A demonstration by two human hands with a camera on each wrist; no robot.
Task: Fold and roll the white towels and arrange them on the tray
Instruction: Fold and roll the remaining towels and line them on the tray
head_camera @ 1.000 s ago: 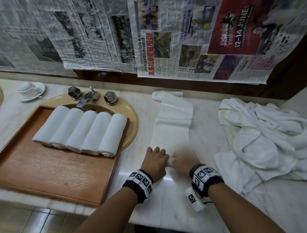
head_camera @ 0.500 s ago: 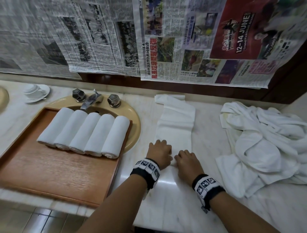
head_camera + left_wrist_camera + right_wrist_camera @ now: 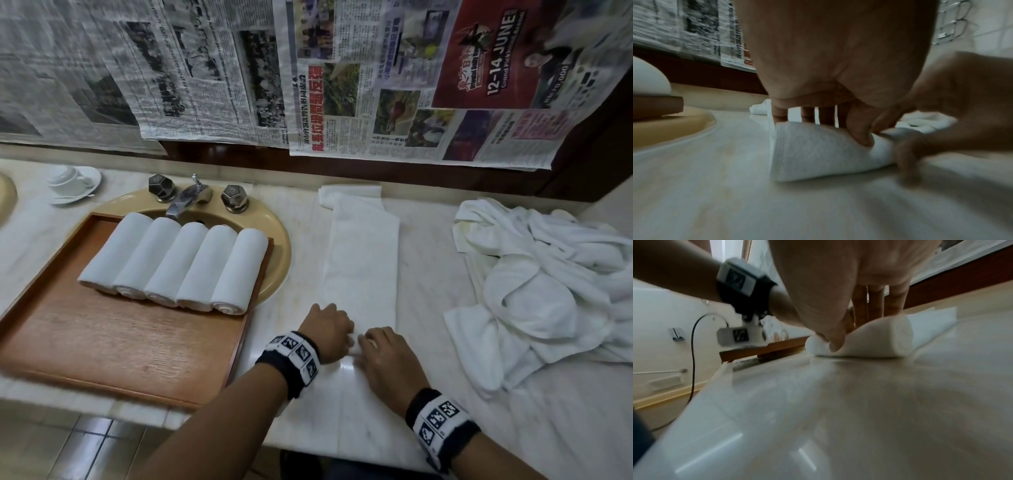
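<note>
Our left hand (image 3: 330,330) and right hand (image 3: 383,356) sit side by side, fingers curled on the towel's (image 3: 363,270) rolled near end, its flat strip running straight away from us along the tabletop (image 3: 428,240), right of the tray (image 3: 102,349).

Bare marble counter (image 3: 445,428) lies open in front of & to the right of both hands. Left side blocked: wooden tray (image 3: 120,349) w/ five rolled towels (image 3: 178,263) at its far end, sitting over the sink (image 3: 274,246); near half of tray is bare wood. Faucet (image 3: 188,200) & knobs stand behind it. Right: loose towel pile (image 3: 548,291) fills that part of the counter. Far edge: folded towel strip (image 3: 363,260) reaches the wall, newspaper (image 3: 376,85) hangs above.
</note>
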